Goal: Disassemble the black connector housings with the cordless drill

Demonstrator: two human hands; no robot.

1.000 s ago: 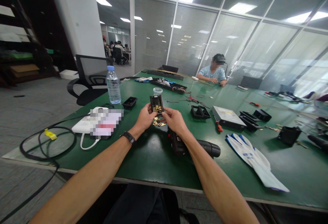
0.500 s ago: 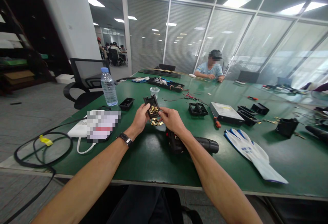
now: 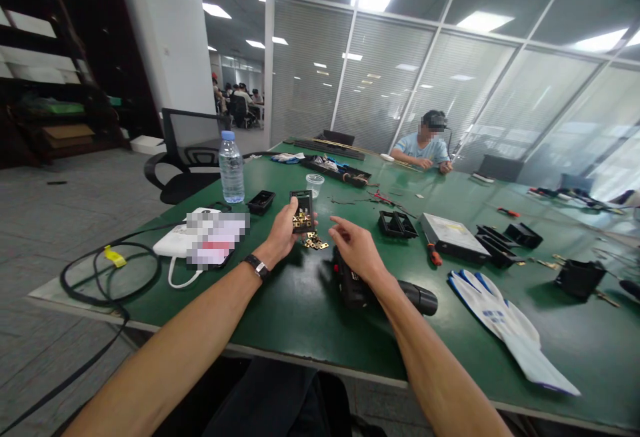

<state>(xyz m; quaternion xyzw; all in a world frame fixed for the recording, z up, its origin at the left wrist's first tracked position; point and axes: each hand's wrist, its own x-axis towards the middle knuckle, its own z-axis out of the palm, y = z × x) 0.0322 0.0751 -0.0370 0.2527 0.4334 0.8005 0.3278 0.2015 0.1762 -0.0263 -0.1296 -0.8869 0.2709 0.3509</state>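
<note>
My left hand (image 3: 284, 229) grips a small black plastic housing (image 3: 302, 205) with brass-coloured metal pieces inside, thumb on its face. On the table just below it lies a small pile of brass-coloured metal pieces (image 3: 316, 242). My right hand (image 3: 356, 245) is apart from the housing, its fingers loosely stretched toward it with nothing visible between them. Beneath my right hand and forearm lies a black cordless power tool (image 3: 350, 284), partly covered by them. Behind the housing stands a clear plastic cup (image 3: 315, 184).
Left of my hands are a water bottle (image 3: 231, 169), a black tray (image 3: 261, 202), a white device (image 3: 173, 240) and a coiled black cable (image 3: 67, 284). To the right lie a black divided box (image 3: 397, 224), a metal-topped box (image 3: 453, 234) and a white glove (image 3: 500, 320). A person (image 3: 425, 147) sits opposite.
My right hand has let go of the housing and drawn away to the right. My left hand still holds the housing, now turned more upright. The view has shifted left.
</note>
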